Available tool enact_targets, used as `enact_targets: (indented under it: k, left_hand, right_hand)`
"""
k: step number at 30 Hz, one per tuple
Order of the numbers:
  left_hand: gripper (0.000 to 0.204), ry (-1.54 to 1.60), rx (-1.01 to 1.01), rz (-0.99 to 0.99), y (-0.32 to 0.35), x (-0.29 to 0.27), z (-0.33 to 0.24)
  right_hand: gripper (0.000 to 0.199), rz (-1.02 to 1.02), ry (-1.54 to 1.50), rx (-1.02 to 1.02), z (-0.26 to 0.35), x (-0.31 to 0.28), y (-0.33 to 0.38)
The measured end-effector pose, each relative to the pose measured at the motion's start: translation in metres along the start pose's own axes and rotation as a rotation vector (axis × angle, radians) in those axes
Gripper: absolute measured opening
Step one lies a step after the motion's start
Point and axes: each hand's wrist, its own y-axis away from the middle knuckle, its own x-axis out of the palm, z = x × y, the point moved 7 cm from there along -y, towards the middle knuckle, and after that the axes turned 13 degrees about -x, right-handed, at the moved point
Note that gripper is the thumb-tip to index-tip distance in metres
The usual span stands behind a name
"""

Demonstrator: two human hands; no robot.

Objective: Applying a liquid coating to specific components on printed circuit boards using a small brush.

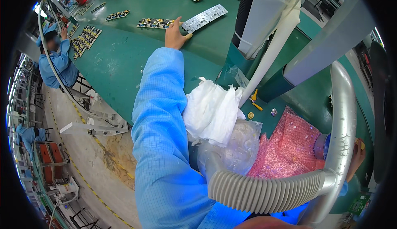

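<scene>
matt green belt, glossy plastic, ribbed hose and cloth sleeves

the conveyor belt (124,59) looks like smooth matt green rubber or plastic; the long panel (205,17) under the left hand (175,34) is a pale, silvery circuit board with a dull sheen. the sleeve (165,146) is light blue woven cloth with a fine grid. the white bags (213,111) are thin crinkled plastic, the pink sheet (289,148) is bubble wrap, faintly glossy. the grey hose (264,192) is ribbed matt plastic; the curved pipe (345,117) is brushed, scratched metal.
</scene>
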Motion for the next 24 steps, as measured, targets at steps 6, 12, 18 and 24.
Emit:
enact_targets:
  k: [6,12,18,24]
  left_hand:
    - [0.084,0.005,-0.002,-0.004,-0.001,-0.001,0.005]
    - [0.077,0.023,0.016,-0.009,0.0,-0.001,-0.004]
    - [0.034,0.492,-0.346,0.1,-0.008,0.0,0.037]
    - [0.035,0.129,-0.479,-0.021,-0.009,-0.005,0.056]
  right_hand:
    - [0.033,-0.011,0.005,0.046,0.008,0.016,0.006]
    - [0.036,-0.01,0.012,0.055,0.001,0.007,0.001]
    - [0.035,-0.016,0.009,0.046,0.013,0.016,0.003]
    - [0.033,-0.009,-0.038,0.056,-0.004,0.008,0.004]
